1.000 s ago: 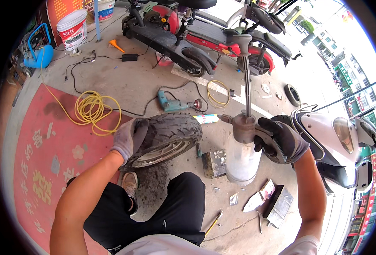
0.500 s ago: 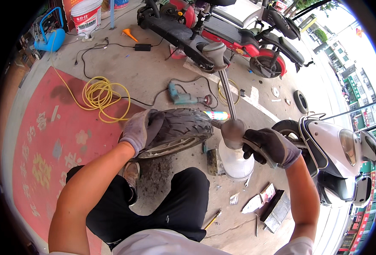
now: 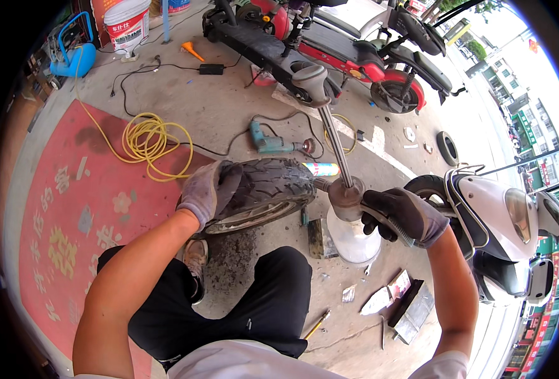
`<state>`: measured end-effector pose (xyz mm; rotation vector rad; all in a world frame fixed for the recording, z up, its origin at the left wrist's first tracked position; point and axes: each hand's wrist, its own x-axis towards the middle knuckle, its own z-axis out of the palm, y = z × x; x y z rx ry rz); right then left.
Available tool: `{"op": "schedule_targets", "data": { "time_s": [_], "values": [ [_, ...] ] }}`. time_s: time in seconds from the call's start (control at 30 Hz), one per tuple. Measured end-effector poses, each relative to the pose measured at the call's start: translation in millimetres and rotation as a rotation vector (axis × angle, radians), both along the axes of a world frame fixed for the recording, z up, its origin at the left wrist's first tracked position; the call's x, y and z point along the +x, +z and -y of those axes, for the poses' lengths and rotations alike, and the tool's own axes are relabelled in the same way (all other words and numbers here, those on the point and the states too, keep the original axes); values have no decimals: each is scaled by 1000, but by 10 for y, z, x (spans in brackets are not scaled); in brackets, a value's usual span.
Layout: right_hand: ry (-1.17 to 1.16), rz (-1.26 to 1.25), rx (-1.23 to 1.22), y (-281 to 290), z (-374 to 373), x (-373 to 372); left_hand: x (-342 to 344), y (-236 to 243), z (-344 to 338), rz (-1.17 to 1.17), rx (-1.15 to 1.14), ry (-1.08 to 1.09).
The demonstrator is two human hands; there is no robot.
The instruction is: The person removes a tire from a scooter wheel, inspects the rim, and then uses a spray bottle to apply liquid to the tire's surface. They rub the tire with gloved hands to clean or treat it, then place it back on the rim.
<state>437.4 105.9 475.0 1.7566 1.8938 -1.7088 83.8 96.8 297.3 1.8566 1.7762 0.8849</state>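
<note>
My left hand (image 3: 210, 194), in a grey glove, is closed over the left side of a scooter wheel (image 3: 273, 186) with a dark treaded tyre, held tilted in front of my knees. In my right hand (image 3: 401, 215), also gloved, is the handle of a pump sprayer (image 3: 350, 243) with a translucent bottle and a long plunger rising from it. The sprayer's nozzle points left at the tread, very close to the tyre; whether it touches I cannot tell. A teal drill (image 3: 272, 144) lies on the ground beyond the wheel, beside a colourful tube (image 3: 322, 169).
A red mat (image 3: 64, 208) and yellow hose coil (image 3: 153, 151) lie left; an air compressor (image 3: 71, 60) and bucket (image 3: 126, 25) stand behind. Parked scooters (image 3: 380, 76) fill the back; a white scooter (image 3: 494, 215) and loose tyre (image 3: 447, 148) are right. A metal box (image 3: 412, 312) lies near my right arm.
Since a second ago the view has shifted slightly, and the sprayer has tilted, its plunger top moving left and down and its nozzle nearer the tyre. Both hands keep their holds.
</note>
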Motion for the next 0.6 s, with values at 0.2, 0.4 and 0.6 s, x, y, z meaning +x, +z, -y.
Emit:
{"op": "schedule_targets", "data": {
  "time_s": [0.2,0.4,0.6],
  "values": [
    [114,-15,103,-11,38,70,23,27,-45,20,8,-1],
    [45,-15,61,10,60,37,6,-13,-26,17,21,-8],
    [12,23,78,23,88,3,-9,-37,-32,31,59,-27]
  ]
}}
